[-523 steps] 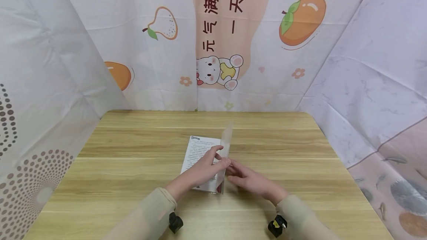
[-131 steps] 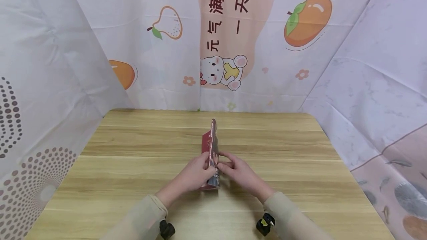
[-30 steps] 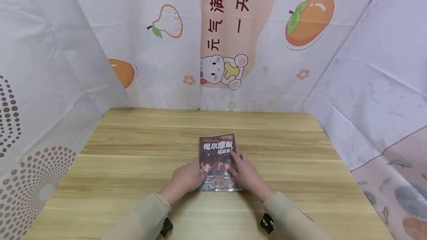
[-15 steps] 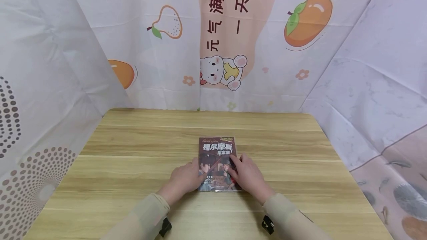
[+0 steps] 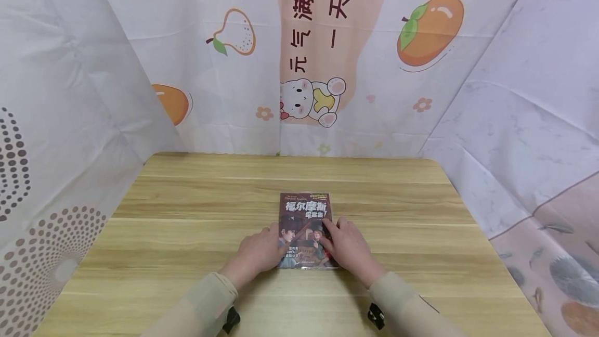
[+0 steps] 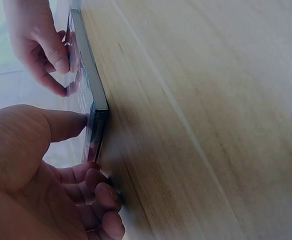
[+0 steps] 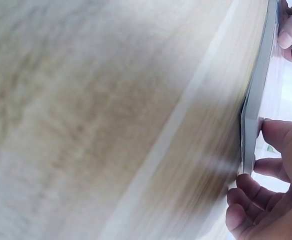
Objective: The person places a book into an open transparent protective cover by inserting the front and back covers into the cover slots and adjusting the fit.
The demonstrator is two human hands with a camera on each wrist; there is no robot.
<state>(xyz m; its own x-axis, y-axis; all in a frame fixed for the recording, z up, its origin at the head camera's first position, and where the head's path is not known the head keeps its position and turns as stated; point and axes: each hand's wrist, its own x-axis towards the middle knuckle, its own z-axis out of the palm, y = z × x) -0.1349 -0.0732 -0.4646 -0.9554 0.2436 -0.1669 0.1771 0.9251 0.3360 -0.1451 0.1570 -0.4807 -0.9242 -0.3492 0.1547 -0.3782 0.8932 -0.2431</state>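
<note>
A closed paperback book [image 5: 305, 230] with a dark red illustrated cover lies face up on the wooden table, its clear plastic jacket glinting at the lower edge. My left hand [image 5: 258, 248] holds its left side. In the left wrist view, that thumb presses the cover near the spine [image 6: 100, 130] while the fingers curl at the lower edge. On the other side, my right hand [image 5: 348, 247] grips the book, thumb and index finger over the cover. The right wrist view shows the page edges [image 7: 258, 87] and the other fingers curled beside them.
The wooden table [image 5: 196, 207] extends around the book on all sides. Behind it hangs a white printed curtain [image 5: 224, 92], with more cloth at the left and right. A black wrist device [image 5: 376, 316] sits below the right sleeve; another [image 5: 231, 320] is at the left.
Earlier the book's clear jacket flap stood raised, then the book stood upright between both hands. It came down face up, and its slightly lifted cover settled flat. The hands have barely moved since.
</note>
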